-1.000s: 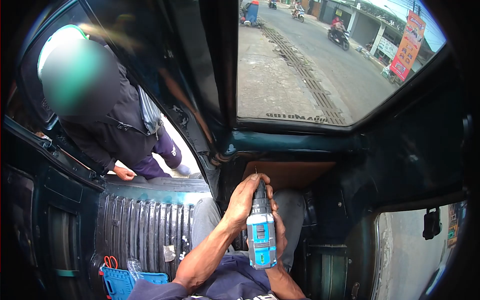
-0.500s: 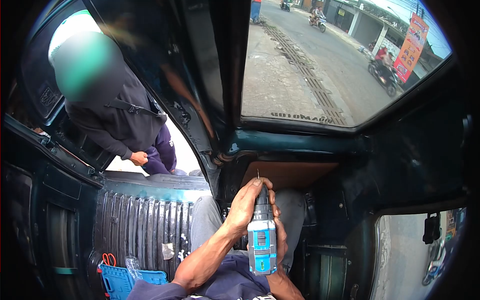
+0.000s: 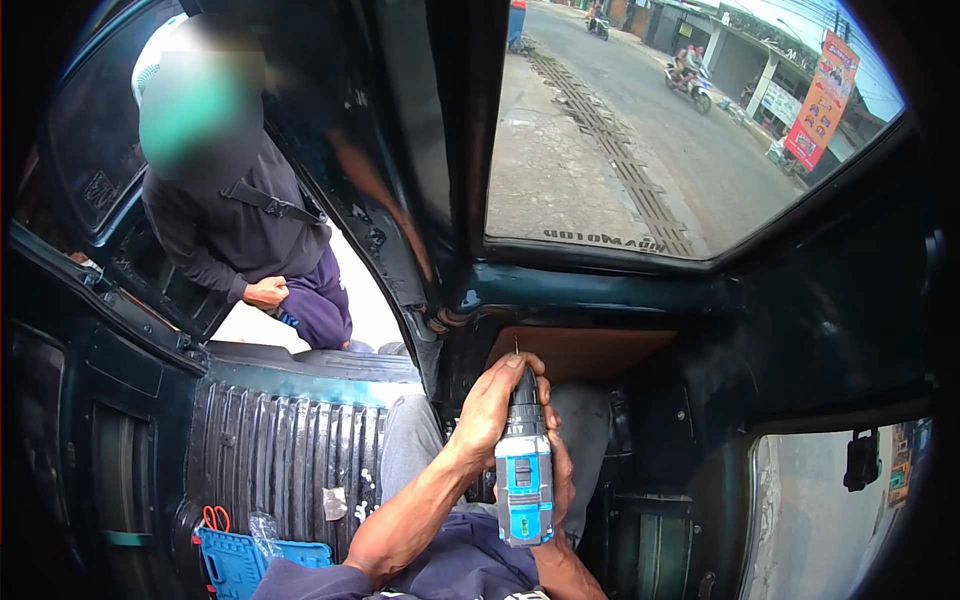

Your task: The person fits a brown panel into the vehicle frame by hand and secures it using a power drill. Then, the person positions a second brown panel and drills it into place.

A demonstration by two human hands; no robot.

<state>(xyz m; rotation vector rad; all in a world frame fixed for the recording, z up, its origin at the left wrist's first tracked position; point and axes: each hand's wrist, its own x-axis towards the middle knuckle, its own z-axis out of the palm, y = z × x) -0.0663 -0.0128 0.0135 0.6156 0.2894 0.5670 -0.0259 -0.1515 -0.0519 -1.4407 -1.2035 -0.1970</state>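
I hold a blue and grey cordless drill [image 3: 524, 480] in front of me inside a stripped vehicle cabin. My left hand [image 3: 490, 400] wraps over the black chuck at its front end. My right hand [image 3: 560, 480] grips the drill from underneath and is mostly hidden behind its body. The thin bit [image 3: 516, 347] points up toward a brown panel [image 3: 590, 350] under the windscreen frame. My knee in grey trousers [image 3: 410, 440] lies below the drill.
A person in a dark jacket [image 3: 235, 225] stands outside the open doorway at left. A ribbed metal floor [image 3: 280, 460] runs down to a blue tool case [image 3: 245, 565] with orange-handled pliers. Beyond the windscreen [image 3: 620, 130] are a street and motorcycles.
The drill and both my hands have stayed almost still. The person outside has stepped slightly right and straightened. Motorcycles have moved along the street.
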